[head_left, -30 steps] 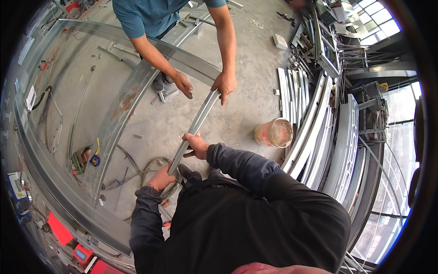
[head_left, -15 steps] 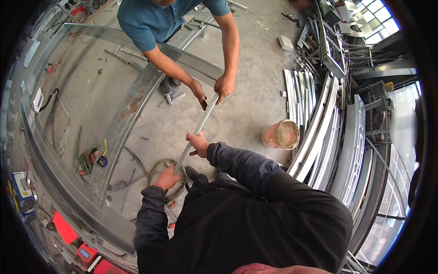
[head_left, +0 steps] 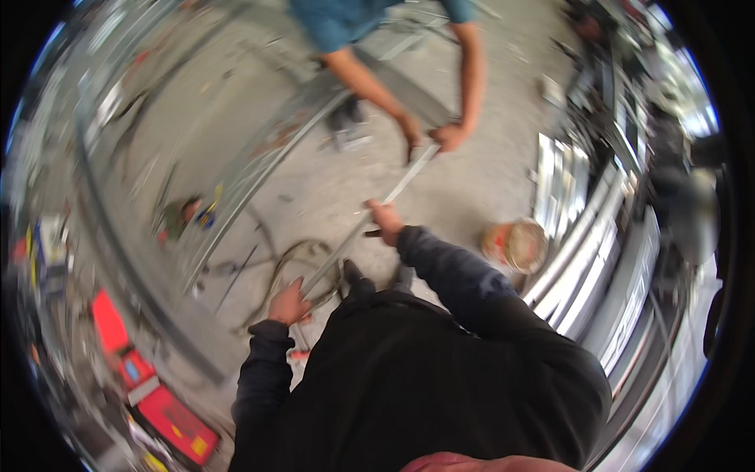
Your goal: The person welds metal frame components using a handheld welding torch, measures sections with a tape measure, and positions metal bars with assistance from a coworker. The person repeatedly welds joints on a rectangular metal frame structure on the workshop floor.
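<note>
A long, narrow metal bar (head_left: 408, 179) slants from lower left to upper right over the floor, blurred by motion. My left hand (head_left: 289, 304) closes round its near end. Farther along, my right hand (head_left: 385, 222) grips the bar around its middle. Facing me, a co-worker in a blue shirt (head_left: 338, 25) holds the far end in one hand (head_left: 451, 136). That person's other hand (head_left: 410, 132) hangs close beside the bar; whether it touches is too blurred to tell.
A large metal frame (head_left: 130, 236) lies at left, with a tape measure (head_left: 207, 217) by its crossbeam. A dirty bucket (head_left: 515, 245) stands right of my arm, beside stacked metal profiles (head_left: 586, 271). Coiled hose (head_left: 303, 245) lies near my feet. An open red case (head_left: 174, 421) sits lower left.
The view has swung, so the surroundings sit farther right and blur. My hands look farther apart on the bar, and its far end has shifted right with the co-worker's hands.
</note>
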Demonstrator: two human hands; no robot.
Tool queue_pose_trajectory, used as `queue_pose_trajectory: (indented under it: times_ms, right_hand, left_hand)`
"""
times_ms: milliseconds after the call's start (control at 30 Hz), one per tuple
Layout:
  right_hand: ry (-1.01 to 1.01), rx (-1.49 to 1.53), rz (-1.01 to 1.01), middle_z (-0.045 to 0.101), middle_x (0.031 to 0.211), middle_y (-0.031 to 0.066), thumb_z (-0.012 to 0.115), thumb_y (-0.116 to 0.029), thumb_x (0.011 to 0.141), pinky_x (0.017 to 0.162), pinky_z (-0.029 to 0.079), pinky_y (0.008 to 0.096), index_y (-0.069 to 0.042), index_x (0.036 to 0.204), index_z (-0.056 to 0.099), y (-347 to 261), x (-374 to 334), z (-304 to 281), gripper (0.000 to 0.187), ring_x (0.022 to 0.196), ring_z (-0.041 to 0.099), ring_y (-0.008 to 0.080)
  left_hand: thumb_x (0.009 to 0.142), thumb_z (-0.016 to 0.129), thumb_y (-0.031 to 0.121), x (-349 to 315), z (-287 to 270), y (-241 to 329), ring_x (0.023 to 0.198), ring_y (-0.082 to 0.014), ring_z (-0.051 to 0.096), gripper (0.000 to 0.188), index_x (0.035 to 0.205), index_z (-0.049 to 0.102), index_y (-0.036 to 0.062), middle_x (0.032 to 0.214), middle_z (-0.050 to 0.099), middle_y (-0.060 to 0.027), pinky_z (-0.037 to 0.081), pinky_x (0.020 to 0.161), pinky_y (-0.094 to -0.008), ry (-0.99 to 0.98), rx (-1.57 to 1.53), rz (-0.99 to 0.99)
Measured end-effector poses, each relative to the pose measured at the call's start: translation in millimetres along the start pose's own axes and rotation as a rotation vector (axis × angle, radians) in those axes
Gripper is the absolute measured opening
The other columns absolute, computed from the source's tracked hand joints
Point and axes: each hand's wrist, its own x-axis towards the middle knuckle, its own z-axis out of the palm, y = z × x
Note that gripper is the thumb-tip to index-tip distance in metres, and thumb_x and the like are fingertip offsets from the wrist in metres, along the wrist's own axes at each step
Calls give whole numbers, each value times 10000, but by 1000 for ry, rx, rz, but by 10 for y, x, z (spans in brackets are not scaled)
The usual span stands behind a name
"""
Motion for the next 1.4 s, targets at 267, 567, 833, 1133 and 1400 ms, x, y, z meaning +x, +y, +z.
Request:
queue_pose_trajectory:
  times_ms: [267,567,833,1133,1400]
  right_hand:
    - [-195,-40,74,500,1518,96,594,-585,994,1062,505,586,-123,1545,436,-18,-30,-183,736,1348,539,333]
    - [-805,-699,143,579,1399,187,706,-303,1009,977,573,505,-28,1467,512,615,-1277,314,568,1230,620,322]
    - [-918,-1456,-1709,633,1282,176,832,-158,720,1041,487,496,-84,1323,633,913,-1689,1534,640,1199,588,401]
    - [-819,-1957,-1409,705,1017,152,724,-189,819,770,591,536,-109,1003,665,1492,-1357,2025,209,950,706,386]
    - [-851,-2065,-1151,741,1085,169,691,-322,841,901,553,523,-108,1157,716,2160,-1653,2802,382,1078,685,396]
  left_hand:
    - [791,655,111,-1196,477,-618,1233,-418,583,572,1356,591,43,1312,637,-223,416,1096,-576,720,105,-157]
    - [840,620,116,-1396,975,-391,1496,-446,357,748,1566,442,83,1551,450,-233,196,1254,-632,908,239,-497]
    - [735,697,104,-1946,1471,-44,1505,-470,333,872,1564,429,61,1587,406,-248,268,1246,-586,1156,-112,-581]
    - [825,763,376,-3471,5395,-891,1132,-378,717,565,1250,715,7,1141,753,-243,567,981,-473,232,-508,-962]
    - [944,573,432,-4652,6174,-853,1054,-416,702,397,954,785,96,1031,752,-235,534,917,-509,471,-968,-1020]
